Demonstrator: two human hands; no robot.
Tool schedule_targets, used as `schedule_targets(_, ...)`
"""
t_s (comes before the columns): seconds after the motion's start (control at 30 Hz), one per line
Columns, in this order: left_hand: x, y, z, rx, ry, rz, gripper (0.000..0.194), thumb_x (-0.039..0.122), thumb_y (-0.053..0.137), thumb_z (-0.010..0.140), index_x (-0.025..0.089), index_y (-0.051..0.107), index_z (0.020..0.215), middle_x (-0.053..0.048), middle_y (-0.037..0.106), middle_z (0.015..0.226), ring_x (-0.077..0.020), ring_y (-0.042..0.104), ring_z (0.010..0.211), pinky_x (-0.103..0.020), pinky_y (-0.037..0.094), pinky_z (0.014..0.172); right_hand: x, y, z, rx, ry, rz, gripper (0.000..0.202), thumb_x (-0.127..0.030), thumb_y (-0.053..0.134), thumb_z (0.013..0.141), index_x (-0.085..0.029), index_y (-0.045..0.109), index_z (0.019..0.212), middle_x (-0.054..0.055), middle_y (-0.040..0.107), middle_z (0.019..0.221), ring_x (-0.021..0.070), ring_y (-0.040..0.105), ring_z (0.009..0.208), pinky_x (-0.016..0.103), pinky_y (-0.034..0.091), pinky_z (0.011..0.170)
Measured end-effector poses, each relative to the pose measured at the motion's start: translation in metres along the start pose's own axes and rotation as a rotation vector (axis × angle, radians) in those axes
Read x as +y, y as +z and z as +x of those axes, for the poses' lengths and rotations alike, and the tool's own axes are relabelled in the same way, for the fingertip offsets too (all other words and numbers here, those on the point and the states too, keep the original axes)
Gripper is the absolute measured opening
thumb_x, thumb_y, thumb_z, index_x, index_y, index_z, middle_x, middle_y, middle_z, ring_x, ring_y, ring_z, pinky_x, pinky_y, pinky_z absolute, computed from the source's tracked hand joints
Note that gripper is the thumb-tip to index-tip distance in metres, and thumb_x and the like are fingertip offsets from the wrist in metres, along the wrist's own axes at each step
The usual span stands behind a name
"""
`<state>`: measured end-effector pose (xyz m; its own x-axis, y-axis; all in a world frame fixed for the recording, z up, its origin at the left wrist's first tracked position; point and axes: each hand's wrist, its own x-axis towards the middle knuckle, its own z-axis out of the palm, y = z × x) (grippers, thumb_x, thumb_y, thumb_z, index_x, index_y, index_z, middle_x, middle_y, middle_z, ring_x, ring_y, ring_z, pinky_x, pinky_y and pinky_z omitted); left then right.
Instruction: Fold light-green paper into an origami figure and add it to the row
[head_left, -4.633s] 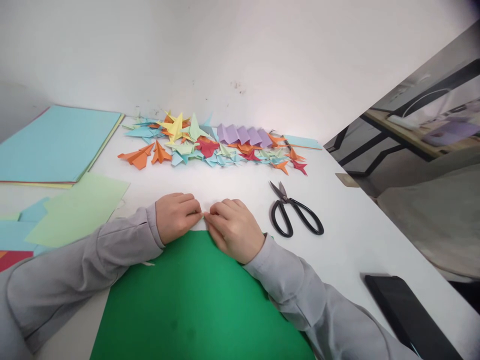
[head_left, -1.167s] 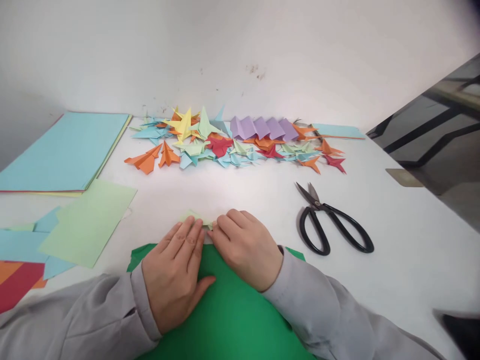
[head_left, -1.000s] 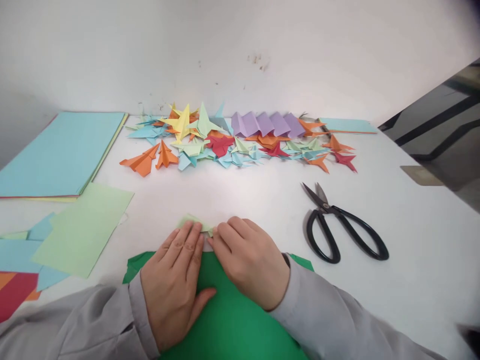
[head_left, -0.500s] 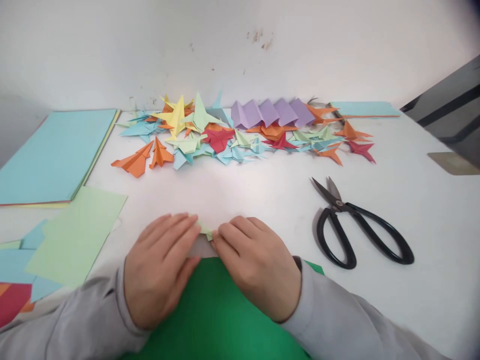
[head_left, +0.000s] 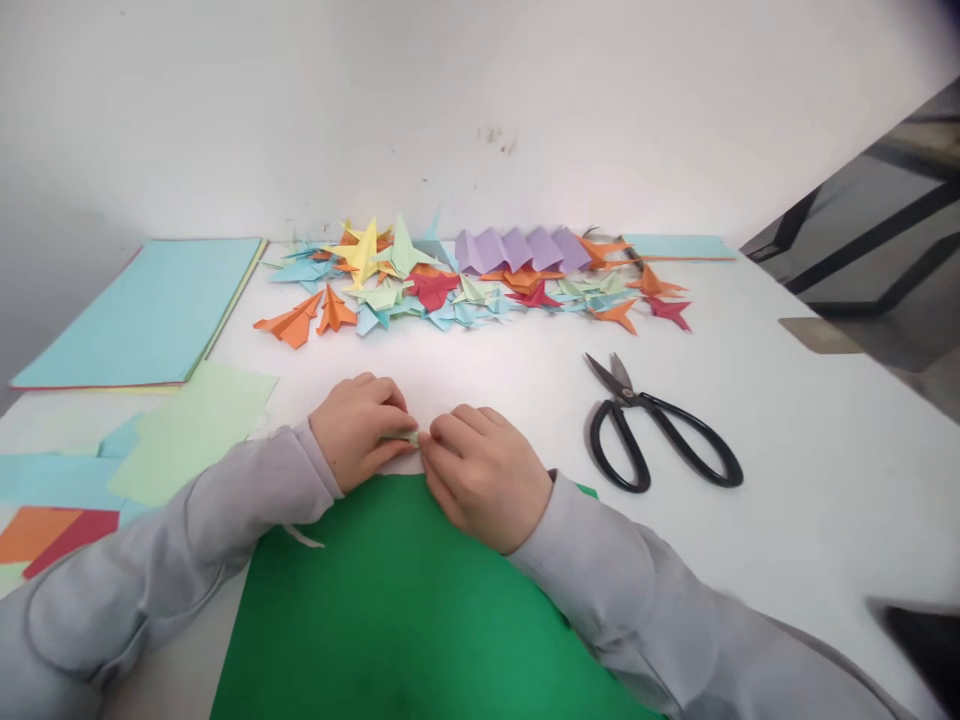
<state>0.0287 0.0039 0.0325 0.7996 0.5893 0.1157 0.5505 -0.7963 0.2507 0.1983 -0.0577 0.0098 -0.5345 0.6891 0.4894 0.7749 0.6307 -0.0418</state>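
A small piece of light green paper (head_left: pixel 411 437) shows between my fingertips, mostly hidden by them. My left hand (head_left: pixel 365 430) pinches its left side with thumb and fingers. From the right, my right hand (head_left: pixel 484 475) has its fingers bent together and closed on the other side of the piece. Both hands are just beyond the far edge of a large green sheet (head_left: pixel 420 600), with their fingertips almost touching.
Black-handled scissors (head_left: pixel 626 398) lie partly open on the right. Folded paper shapes (head_left: pixel 431 290) and a pleated purple paper (head_left: pixel 521 250) line the wall. At left are a blue-topped paper stack (head_left: pixel 150 310) and loose sheets (head_left: pixel 196 425).
My left hand has gone from lying flat with outstretched fingers to pinching the paper. The view has shifted and pulled back, showing more of the green sheet.
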Motion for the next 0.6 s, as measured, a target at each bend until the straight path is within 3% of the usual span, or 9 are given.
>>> schedule_targets(0.2,0.003,-0.003,0.014,-0.091,-0.100,0.025,0.012,0.029,0.062,0.069,0.020,0.068,0.072,-0.004,0.064,0.077,-0.0185,0.056,0.073,-0.031,0.043,0.069,-0.001,0.003,-0.001,0.051,-0.017,-0.007,0.022,-0.015,0.044,0.080,-0.012,0.060,0.065,0.006,0.055,0.066,0.0163,0.041,0.065,0.031,0.028,0.058)
schedule_targets(0.33,0.009,-0.005,0.017,-0.107,-0.130,0.047,0.010,0.025,0.063,0.066,0.017,0.066,0.070,-0.004,0.064,0.076,-0.0194,0.056,0.075,-0.031,0.043,0.069,0.005,0.009,-0.002,0.044,0.044,0.152,0.024,-0.023,0.045,0.083,-0.012,0.062,0.069,0.007,0.056,0.068,0.0158,0.045,0.067,0.028,0.033,0.061)
schedule_targets(0.43,0.015,-0.005,0.011,-0.063,-0.150,0.022,0.011,0.025,0.061,0.067,0.017,0.064,0.074,-0.002,0.065,0.073,-0.0181,0.058,0.072,-0.029,0.043,0.067,0.012,0.014,0.000,0.046,0.159,0.287,0.025,-0.035,0.052,0.081,-0.012,0.061,0.078,0.006,0.055,0.070,0.0152,0.046,0.068,0.027,0.036,0.062)
schedule_targets(0.6,0.024,-0.005,-0.009,0.103,-0.064,0.026,0.009,0.024,0.057,0.071,0.018,0.060,0.077,-0.001,0.064,0.072,-0.0171,0.058,0.073,-0.032,0.041,0.072,0.014,0.012,0.002,-0.013,0.131,0.558,0.031,-0.038,0.052,0.080,-0.014,0.056,0.062,0.000,0.048,0.060,0.0103,0.043,0.056,0.023,0.035,0.055)
